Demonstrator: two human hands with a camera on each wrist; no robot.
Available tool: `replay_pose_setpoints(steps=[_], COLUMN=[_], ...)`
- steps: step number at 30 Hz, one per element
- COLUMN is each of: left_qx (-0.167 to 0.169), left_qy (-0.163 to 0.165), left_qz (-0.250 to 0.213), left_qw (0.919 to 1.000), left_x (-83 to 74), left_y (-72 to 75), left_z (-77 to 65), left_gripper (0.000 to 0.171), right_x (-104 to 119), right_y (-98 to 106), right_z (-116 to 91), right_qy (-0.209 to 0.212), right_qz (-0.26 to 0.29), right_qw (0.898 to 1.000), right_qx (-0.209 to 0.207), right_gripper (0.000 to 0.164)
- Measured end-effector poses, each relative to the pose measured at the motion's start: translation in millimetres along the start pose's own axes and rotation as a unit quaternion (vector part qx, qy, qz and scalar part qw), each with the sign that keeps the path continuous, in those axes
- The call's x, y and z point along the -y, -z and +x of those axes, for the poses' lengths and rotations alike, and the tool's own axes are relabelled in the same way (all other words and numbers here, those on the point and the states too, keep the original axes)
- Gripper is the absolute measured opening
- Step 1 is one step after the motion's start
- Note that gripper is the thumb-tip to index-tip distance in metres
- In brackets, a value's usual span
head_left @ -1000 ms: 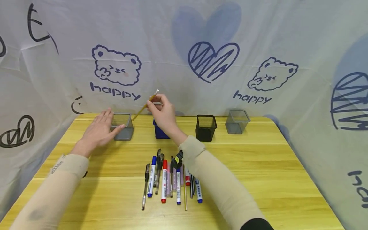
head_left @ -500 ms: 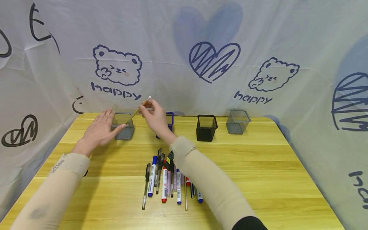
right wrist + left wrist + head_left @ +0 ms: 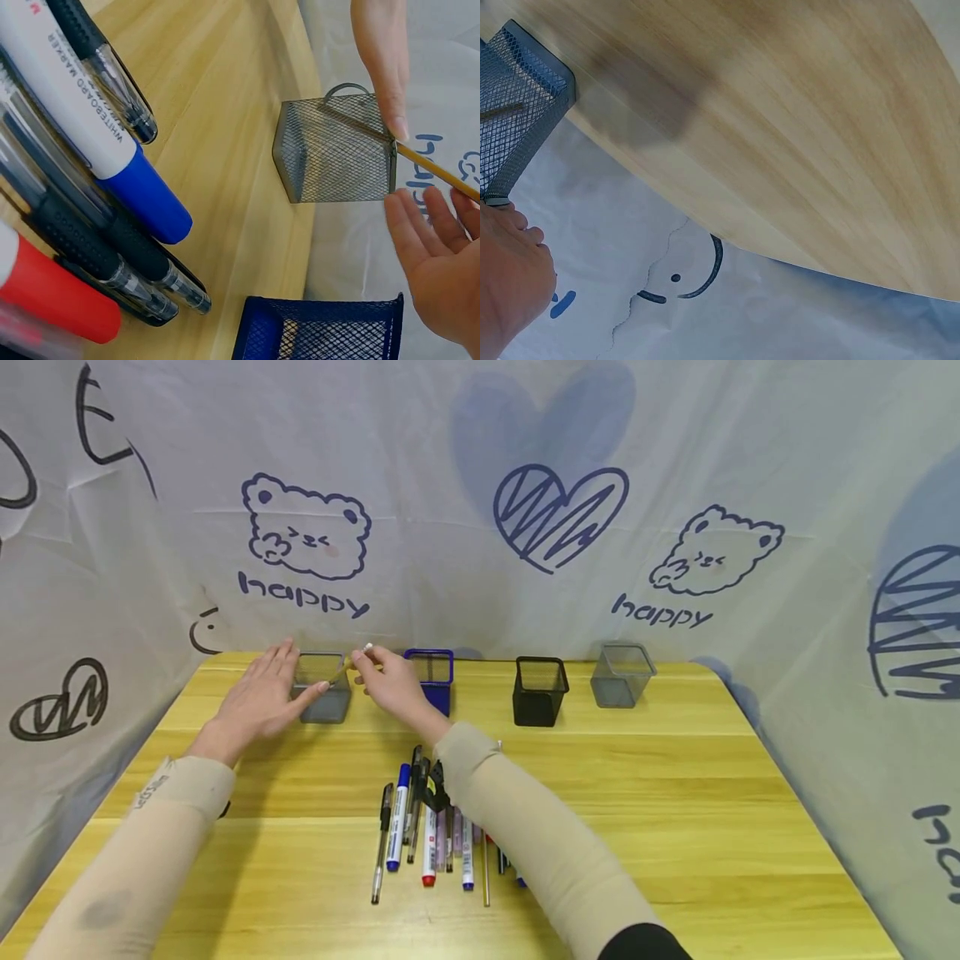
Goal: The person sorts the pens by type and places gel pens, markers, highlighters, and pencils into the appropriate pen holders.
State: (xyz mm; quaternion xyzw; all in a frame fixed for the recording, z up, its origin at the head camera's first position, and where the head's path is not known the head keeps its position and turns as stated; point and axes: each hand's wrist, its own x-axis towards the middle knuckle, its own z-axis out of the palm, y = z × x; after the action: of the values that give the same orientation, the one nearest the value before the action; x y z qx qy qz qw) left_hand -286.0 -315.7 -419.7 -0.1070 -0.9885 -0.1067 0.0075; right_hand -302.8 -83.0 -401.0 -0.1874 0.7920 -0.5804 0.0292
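My right hand pinches a yellow pencil with a white eraser end. The pencil slants down to the left, its lower part inside a grey mesh pen holder at the back left; through the mesh I see it in both wrist views. My left hand lies along the holder's left side with straight fingers, its thumb extended across the front rim. In the left wrist view, part of that hand touches the holder's rim. Right beside my right hand stands a dark blue mesh pen holder.
A black mesh pen holder and another grey one stand further right along the back edge. Several pens and whiteboard markers lie in a row mid-table, partly under my right forearm. A printed white cloth hangs behind the wooden table.
My right hand has moved left and down with the pencil, bringing its lower end from beside the grey pen holder into it. The blue pen holder is less covered. My left hand has stayed put.
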Motion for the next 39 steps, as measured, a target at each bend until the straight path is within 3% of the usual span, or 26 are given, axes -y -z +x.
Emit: replay_pose_setpoints(steps=[6, 18, 29, 39], left_qx=[-0.002, 0.001, -0.003, -0.004], left_qy=[-0.002, -0.005, -0.001, -0.003], left_qz=[0.001, -0.001, -0.005, -0.006], left_qw=[1.0000, 1.0000, 1.0000, 1.0000], left_x=[0.2, -0.3, 0.9, 1.0], left_y=[-0.1, -0.8, -0.4, -1.6], left_z=[0.6, 1.5, 0.6, -0.5], left_gripper=[0.100, 0.100, 0.100, 0.100], right_x=[1, -2, 11, 11], right_y=[-3, 7, 32, 65], right_z=[-3, -15, -33, -53], right_qy=[-0.032, -0.022, 0.026, 0.090], right_qz=[-0.041, -0.061, -0.081, -0.116], right_qw=[0.998, 0.996, 0.995, 0.988], right_qx=[0.039, 0.054, 0.048, 0.055], right_gripper=[0.047, 0.049, 0.039, 0.038])
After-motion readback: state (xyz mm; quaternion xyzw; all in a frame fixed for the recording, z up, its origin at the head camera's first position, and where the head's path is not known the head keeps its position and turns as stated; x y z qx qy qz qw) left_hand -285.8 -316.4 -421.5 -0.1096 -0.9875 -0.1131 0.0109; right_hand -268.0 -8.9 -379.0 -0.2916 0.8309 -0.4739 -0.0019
